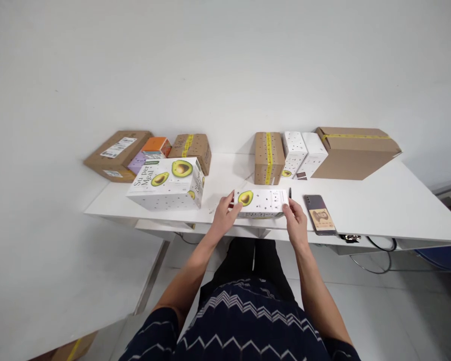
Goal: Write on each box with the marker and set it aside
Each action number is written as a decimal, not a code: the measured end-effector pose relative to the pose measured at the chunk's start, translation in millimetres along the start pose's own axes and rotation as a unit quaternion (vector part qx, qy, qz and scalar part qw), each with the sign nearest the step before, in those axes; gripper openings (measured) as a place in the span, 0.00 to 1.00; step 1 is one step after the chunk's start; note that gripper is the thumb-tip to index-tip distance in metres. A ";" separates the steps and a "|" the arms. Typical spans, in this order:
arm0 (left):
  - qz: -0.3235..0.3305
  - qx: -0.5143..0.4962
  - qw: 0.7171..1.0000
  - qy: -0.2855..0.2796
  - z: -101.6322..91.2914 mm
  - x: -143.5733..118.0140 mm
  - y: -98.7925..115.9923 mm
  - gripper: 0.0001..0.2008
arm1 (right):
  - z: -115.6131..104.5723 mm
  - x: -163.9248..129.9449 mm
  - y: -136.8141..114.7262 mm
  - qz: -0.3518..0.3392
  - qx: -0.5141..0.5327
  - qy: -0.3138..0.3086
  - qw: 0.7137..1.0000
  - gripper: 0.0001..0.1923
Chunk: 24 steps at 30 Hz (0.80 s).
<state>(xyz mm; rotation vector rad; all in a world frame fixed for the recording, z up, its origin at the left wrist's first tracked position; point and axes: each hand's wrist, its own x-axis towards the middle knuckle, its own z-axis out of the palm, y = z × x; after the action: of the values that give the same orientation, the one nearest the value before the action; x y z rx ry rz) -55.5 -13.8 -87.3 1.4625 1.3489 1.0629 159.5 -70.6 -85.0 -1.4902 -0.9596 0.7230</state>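
A small white box [263, 199] with an avocado print lies between my hands at the front edge of the white table. My left hand [225, 213] grips its left end, thumb on the top face. At the right end my right hand [296, 216] holds it the same way, thumb near the printed corner. The undersides of the fingers are partly hidden by the box. To the left stands a larger white avocado box [165, 185] with "Meal" lettering. A dark phone [320, 215] with a picture on its back lies right of my right hand.
Along the wall stand a brown carton [116, 153], an orange box [156, 145], a taped carton [191, 150], another taped carton [269, 158], two white boxes [295, 150] [312, 153] and a large carton [355, 153]. Cables [379, 245] hang below the table's front edge.
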 end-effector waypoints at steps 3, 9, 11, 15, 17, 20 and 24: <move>0.050 -0.073 0.996 0.018 6.0 -7.7 -8.6 0.31 | 0.8 -5.5 5.9 -0.028 0.030 -0.002 0.999 0.22; 0.029 -0.146 0.988 0.036 14.4 -26.6 -36.2 0.27 | 5.8 -19.3 40.8 0.007 0.101 -0.022 0.995 0.20; 0.016 -0.138 0.990 0.031 13.6 -33.8 -41.7 0.24 | 4.2 -27.2 48.9 0.022 0.107 -0.025 0.994 0.19; 0.000 -0.092 0.995 0.043 11.1 -35.8 -44.0 0.23 | -1.7 -36.2 52.8 0.049 0.076 -0.010 0.996 0.15; -0.017 -0.060 0.997 0.055 10.0 -27.8 -43.9 0.25 | -3.6 -33.2 51.2 0.069 0.058 -0.008 0.996 0.18; -0.048 -0.004 0.998 0.031 7.7 -10.5 -45.0 0.25 | -3.4 -21.8 47.3 0.094 0.022 -0.017 0.995 0.25; -0.024 0.046 0.998 -0.042 3.3 4.3 -47.2 0.20 | -1.3 -7.1 39.9 0.077 -0.074 -0.066 0.992 0.30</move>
<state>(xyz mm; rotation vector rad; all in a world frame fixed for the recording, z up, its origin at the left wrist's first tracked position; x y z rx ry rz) -64.7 -7.3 -133.5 1.5180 1.3813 0.9085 163.8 -77.5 -124.7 -1.6753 -1.0241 0.8869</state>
